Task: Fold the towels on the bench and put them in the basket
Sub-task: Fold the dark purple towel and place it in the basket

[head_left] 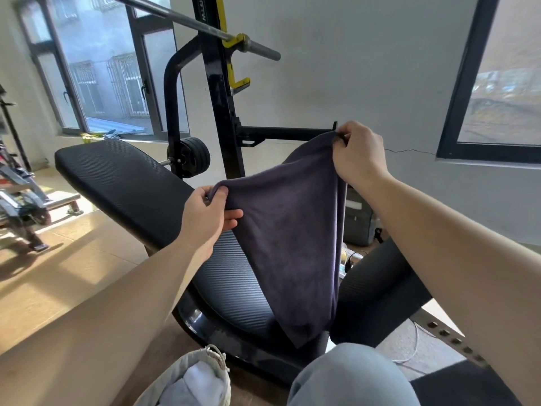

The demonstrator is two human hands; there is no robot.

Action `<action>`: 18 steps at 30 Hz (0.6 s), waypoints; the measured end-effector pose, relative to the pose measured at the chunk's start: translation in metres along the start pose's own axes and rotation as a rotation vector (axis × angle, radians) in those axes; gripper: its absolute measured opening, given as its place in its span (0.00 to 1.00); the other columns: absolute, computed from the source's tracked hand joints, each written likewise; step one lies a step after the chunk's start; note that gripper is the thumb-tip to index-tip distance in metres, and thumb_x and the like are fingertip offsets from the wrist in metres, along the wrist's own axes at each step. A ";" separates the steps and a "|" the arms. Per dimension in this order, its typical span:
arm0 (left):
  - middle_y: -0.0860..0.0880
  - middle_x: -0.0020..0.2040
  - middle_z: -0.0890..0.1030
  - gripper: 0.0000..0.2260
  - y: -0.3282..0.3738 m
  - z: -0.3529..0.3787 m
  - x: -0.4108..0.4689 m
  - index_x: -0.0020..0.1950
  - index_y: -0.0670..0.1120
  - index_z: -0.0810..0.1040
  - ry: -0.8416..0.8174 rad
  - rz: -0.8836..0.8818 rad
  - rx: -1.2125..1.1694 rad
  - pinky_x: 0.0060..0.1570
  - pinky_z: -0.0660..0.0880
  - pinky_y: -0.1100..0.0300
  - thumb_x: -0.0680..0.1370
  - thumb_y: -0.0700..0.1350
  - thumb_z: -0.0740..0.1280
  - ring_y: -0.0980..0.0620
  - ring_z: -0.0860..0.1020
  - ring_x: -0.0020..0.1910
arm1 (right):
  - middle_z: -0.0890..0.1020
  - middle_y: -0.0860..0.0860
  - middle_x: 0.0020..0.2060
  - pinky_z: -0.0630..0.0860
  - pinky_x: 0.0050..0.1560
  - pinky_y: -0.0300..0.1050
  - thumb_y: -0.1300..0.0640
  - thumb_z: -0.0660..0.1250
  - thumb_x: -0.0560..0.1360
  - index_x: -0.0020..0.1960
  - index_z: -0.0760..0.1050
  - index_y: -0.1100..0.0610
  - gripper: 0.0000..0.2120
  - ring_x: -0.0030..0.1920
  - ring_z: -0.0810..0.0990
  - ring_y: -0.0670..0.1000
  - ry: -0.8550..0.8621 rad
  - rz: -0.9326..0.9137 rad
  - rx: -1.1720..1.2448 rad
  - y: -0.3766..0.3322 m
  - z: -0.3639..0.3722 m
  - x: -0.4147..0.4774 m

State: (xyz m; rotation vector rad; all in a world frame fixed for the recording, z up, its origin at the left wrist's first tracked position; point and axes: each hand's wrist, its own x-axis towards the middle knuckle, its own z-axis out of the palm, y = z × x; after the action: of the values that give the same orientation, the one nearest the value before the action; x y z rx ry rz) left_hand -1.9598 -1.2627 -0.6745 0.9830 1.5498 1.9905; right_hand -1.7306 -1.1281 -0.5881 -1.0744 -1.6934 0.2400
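Between the hands hangs a dark purple towel (292,230), lifted above the weight bench (123,183). Left hand (209,213) and right hand (358,153) each pinch a top corner, likely spreading it to fold. Below the left forearm sits the basket (191,379) holding white cloth.

Bottom edge cuts the basket (175,369); only part of its rim and a white cloth (200,379) inside show, anything deeper hidden. The towel (292,230) covers the near right end of the tabletop (123,183). Grey bag (359,222) half hidden behind towel and right forearm. Barbell (187,19) runs out past top edge. Lettering on rack upright (218,98) too small to read. Machine (20,194) cut by left edge; type unclear.
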 end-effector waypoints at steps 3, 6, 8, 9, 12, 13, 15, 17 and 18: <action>0.48 0.50 0.82 0.07 0.007 -0.001 0.001 0.57 0.48 0.74 0.029 0.050 0.044 0.30 0.80 0.61 0.83 0.50 0.64 0.53 0.85 0.34 | 0.83 0.51 0.51 0.73 0.51 0.43 0.58 0.60 0.78 0.55 0.80 0.50 0.12 0.51 0.79 0.54 -0.018 -0.018 0.029 -0.010 0.004 0.005; 0.48 0.50 0.82 0.07 0.014 -0.006 0.006 0.57 0.48 0.73 0.057 0.073 0.046 0.28 0.79 0.61 0.84 0.50 0.63 0.54 0.85 0.34 | 0.83 0.51 0.50 0.73 0.51 0.44 0.58 0.60 0.77 0.54 0.80 0.50 0.12 0.52 0.79 0.54 -0.017 -0.030 0.040 -0.018 0.008 0.010; 0.48 0.51 0.82 0.04 0.020 -0.011 0.010 0.54 0.50 0.73 0.070 0.083 0.029 0.28 0.80 0.61 0.84 0.49 0.63 0.53 0.85 0.35 | 0.83 0.51 0.51 0.73 0.51 0.44 0.59 0.59 0.77 0.54 0.80 0.52 0.12 0.52 0.78 0.53 -0.019 -0.041 0.048 -0.022 0.010 0.013; 0.48 0.51 0.82 0.03 0.023 -0.013 0.012 0.53 0.51 0.73 0.072 0.085 0.016 0.29 0.80 0.60 0.84 0.49 0.63 0.52 0.86 0.36 | 0.83 0.52 0.51 0.72 0.51 0.44 0.60 0.59 0.78 0.54 0.80 0.52 0.12 0.52 0.78 0.53 -0.021 -0.049 0.049 -0.024 0.011 0.015; 0.47 0.51 0.81 0.03 0.033 -0.017 0.018 0.52 0.51 0.73 0.076 0.073 -0.045 0.32 0.82 0.59 0.84 0.48 0.64 0.50 0.86 0.41 | 0.82 0.52 0.51 0.71 0.51 0.44 0.60 0.58 0.78 0.54 0.80 0.53 0.12 0.52 0.77 0.53 -0.023 -0.066 0.061 -0.032 0.015 0.021; 0.47 0.52 0.81 0.03 0.036 -0.018 0.020 0.53 0.50 0.73 0.077 0.070 -0.065 0.32 0.82 0.59 0.84 0.48 0.64 0.49 0.87 0.42 | 0.81 0.52 0.52 0.71 0.51 0.44 0.60 0.58 0.78 0.55 0.79 0.54 0.12 0.52 0.77 0.53 -0.021 -0.073 0.063 -0.035 0.016 0.024; 0.46 0.52 0.82 0.03 0.043 -0.020 0.025 0.54 0.49 0.74 0.087 0.072 -0.090 0.32 0.81 0.60 0.83 0.48 0.64 0.49 0.87 0.43 | 0.81 0.53 0.52 0.73 0.53 0.46 0.61 0.58 0.78 0.55 0.79 0.55 0.13 0.53 0.77 0.54 -0.015 -0.089 0.067 -0.044 0.020 0.028; 0.47 0.51 0.83 0.03 0.049 -0.024 0.029 0.54 0.50 0.74 0.105 0.091 -0.081 0.32 0.81 0.60 0.83 0.48 0.65 0.49 0.87 0.43 | 0.81 0.54 0.53 0.75 0.56 0.49 0.61 0.58 0.78 0.55 0.79 0.55 0.12 0.54 0.77 0.55 -0.003 -0.108 0.071 -0.053 0.024 0.033; 0.47 0.51 0.83 0.02 0.051 -0.027 0.031 0.53 0.50 0.74 0.115 0.106 -0.061 0.32 0.82 0.59 0.83 0.48 0.65 0.50 0.86 0.42 | 0.81 0.54 0.53 0.75 0.57 0.50 0.61 0.58 0.78 0.55 0.79 0.55 0.12 0.55 0.77 0.55 0.001 -0.115 0.076 -0.057 0.027 0.037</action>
State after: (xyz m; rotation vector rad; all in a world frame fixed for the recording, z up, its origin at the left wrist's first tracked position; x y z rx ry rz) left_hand -1.9957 -1.2728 -0.6203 0.9598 1.5147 2.1892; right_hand -1.7848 -1.1244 -0.5394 -0.9186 -1.7247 0.2280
